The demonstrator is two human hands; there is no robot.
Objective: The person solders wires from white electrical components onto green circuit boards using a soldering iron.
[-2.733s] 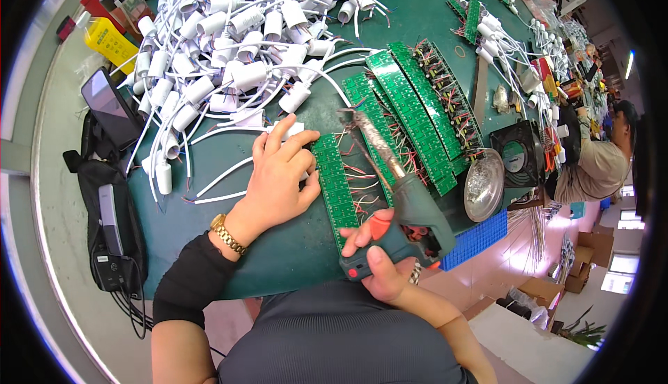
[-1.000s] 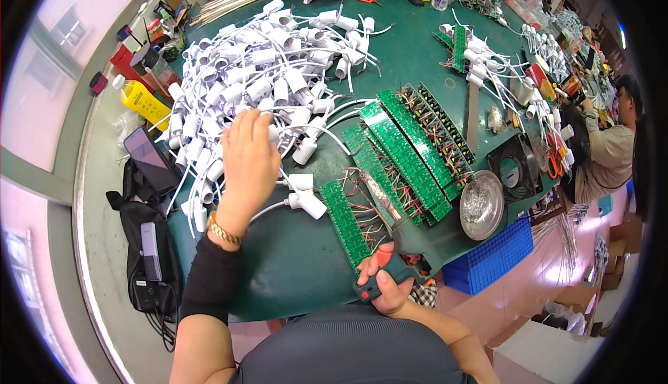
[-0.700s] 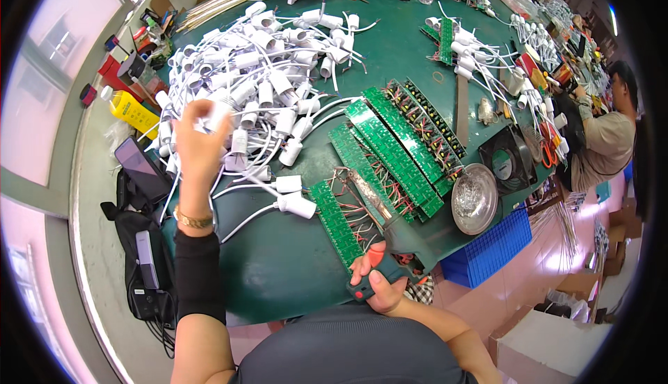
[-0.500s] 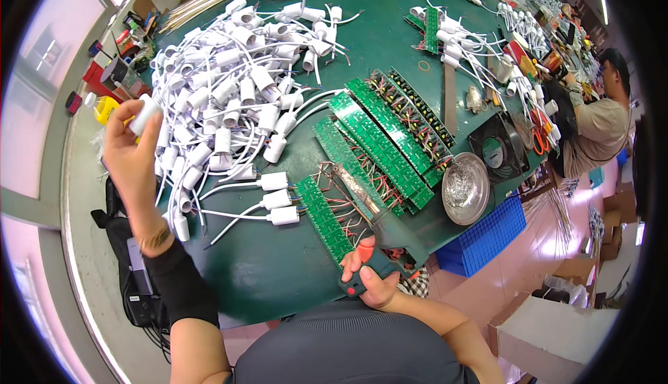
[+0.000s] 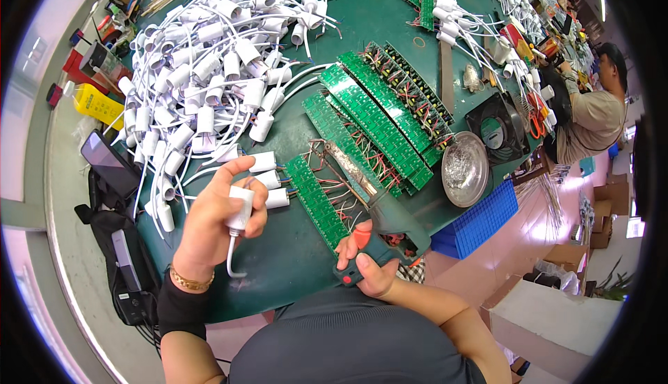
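My left hand (image 5: 202, 227) is closed around a white lamp socket (image 5: 241, 210), whose short white cable hangs down from it. In my right hand (image 5: 372, 273) is a dark green soldering gun (image 5: 398, 229) with a red trigger; its tip points away from me, over the wires at the far end of a green circuit board strip (image 5: 314, 202). White sockets (image 5: 266, 181) lie along that strip's left side, their wires running to it. A large heap of white sockets with cables (image 5: 209, 71) covers the table's left part.
More circuit board strips (image 5: 369, 120) with red wires lie beyond the gun. To the right are a round metal dish (image 5: 465, 172), a black fan (image 5: 492, 132) and a blue crate (image 5: 480, 220). A yellow bottle (image 5: 99, 106) and a phone (image 5: 110, 161) are at left. Another person (image 5: 591, 123) sits far right.
My left hand has come from the heap's left edge toward me and to the right, bringing the lamp socket near the board strip. My right hand still holds the soldering gun.
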